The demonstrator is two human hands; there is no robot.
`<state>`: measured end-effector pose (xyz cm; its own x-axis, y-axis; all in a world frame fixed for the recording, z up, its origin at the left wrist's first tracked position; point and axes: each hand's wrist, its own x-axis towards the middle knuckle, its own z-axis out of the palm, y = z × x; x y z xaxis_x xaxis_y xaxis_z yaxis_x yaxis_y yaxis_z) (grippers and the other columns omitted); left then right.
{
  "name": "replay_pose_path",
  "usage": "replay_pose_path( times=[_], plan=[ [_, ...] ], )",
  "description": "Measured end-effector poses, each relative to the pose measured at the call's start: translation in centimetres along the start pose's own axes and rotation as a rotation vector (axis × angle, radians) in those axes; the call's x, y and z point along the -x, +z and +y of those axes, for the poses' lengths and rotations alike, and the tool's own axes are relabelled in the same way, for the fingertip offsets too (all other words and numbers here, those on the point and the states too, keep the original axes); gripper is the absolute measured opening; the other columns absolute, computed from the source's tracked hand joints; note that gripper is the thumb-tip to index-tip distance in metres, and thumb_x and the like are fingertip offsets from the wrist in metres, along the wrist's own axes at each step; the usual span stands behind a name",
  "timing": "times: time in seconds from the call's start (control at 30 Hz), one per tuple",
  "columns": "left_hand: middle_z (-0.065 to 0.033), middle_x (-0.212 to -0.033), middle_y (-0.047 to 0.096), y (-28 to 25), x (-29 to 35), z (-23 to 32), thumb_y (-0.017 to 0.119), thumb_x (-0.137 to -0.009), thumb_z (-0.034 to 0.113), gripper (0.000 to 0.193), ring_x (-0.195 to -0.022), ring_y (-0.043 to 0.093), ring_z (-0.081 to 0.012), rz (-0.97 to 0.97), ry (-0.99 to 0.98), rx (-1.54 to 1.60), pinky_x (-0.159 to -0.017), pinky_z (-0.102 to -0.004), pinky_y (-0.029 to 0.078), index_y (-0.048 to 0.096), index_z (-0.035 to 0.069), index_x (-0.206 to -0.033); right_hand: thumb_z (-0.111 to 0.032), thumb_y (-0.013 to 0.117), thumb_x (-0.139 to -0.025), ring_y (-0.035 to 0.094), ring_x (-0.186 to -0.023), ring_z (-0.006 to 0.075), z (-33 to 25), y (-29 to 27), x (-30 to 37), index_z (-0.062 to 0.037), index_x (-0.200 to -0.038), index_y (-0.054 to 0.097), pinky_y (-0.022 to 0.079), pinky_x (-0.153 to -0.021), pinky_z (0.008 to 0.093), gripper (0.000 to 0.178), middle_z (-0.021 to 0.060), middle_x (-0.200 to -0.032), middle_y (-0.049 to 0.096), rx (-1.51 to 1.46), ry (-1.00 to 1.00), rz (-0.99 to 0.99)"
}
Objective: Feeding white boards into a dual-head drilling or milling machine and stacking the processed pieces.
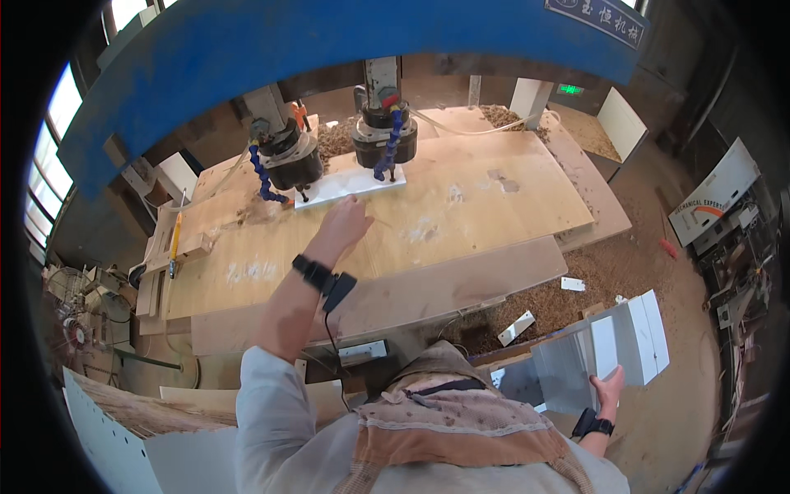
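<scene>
- Overhead, a blue machine beam (354, 37) spans the table (510, 193); two drill heads, the left head (294, 160) and the right head (384, 140), stand over the white workpiece (350, 185).
- Obstructions at the workpiece: a blue segmented hose (262, 171) runs down to its left end; a second blue hose (395, 140) hangs in front of the right head.
- Workpiece position: flat on the table, toward the rear edge, long side roughly parallel to the front edge.
- Table, left edge: a yellow tool (175, 239) lies beside a wooden block (194, 247).
- Table, rear edge: wood shavings (337, 140) are heaped behind the left head.
- Beyond the front right corner: small white plates, one (516, 328) tilted, lie among more shavings.
- Containers: beyond the rear right corner, a white-sided bin (623, 123) holds shavings. Beyond the front left corner, a white-walled enclosure (103, 420) contains brown material, too unclear to identify.
- Left hand (346, 221): fingers curled at the workpiece's front edge; whether they grip it cannot be told.
- Right hand (608, 390): thumb and fingers clasp the near end of a white panel (605, 346) beside grey-white panels (564, 375), off the table's front right corner.
</scene>
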<state>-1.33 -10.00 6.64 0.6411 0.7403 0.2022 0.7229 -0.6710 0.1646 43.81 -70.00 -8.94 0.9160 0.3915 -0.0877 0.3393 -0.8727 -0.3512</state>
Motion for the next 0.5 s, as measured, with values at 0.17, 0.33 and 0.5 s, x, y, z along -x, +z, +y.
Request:
replay_pose_path(
  times=[0.17, 0.33, 0.5],
  plan=[
    [-0.0209, -0.116, 0.057, 5.1, -6.2, -6.3, 0.065, -0.082, 0.034, 0.05, -0.113, 0.054, -0.0337, -0.04, -0.049, -0.091, -0.096, -0.0401, 0.045, 0.058, -0.004, -0.113, -0.011, 0.073, -0.064, 0.035, -0.133, 0.0322, -10.3, -5.5, 1.0, -0.0024, -0.143, 0.029, 0.028, -0.111, 0.042, 0.091, 0.0178, -0.14, 0.037, -0.506, -0.276, 0.166],
    [-0.0173, -0.134, 0.048, 5.0, -5.5, -4.7, 0.062, -0.076, 0.065, 0.088, -0.129, 0.042, -0.0313, -0.093, -0.257, -0.09, -0.107, -0.047, 0.031, 0.046, -0.001, -0.131, -0.012, 0.067, -0.067, 0.041, -0.128, 0.0258, -25.8, -10.2, 1.3, -0.0086, -0.144, 0.033, 0.032, -0.108, 0.0414, 0.084, 0.0096, -0.143, 0.039, -0.722, -0.662, 0.021],
    [-0.0177, -0.112, 0.053, 5.7, 6.2, 0.4, 0.072, -0.068, 0.059, 0.087, -0.11, 0.049, -0.032, 0.076, 0.027, 0.092, -0.095, -0.0419, 0.038, 0.047, -0.002, -0.125, -0.02, 0.076, -0.065, 0.049, -0.119, 0.0282, -41.1, -5.2, 1.9, -0.0072, -0.128, 0.053, 0.041, -0.099, 0.0385, 0.068, 0.0132, -0.13, 0.049, -0.687, -1.091, -0.315]
  ],
)
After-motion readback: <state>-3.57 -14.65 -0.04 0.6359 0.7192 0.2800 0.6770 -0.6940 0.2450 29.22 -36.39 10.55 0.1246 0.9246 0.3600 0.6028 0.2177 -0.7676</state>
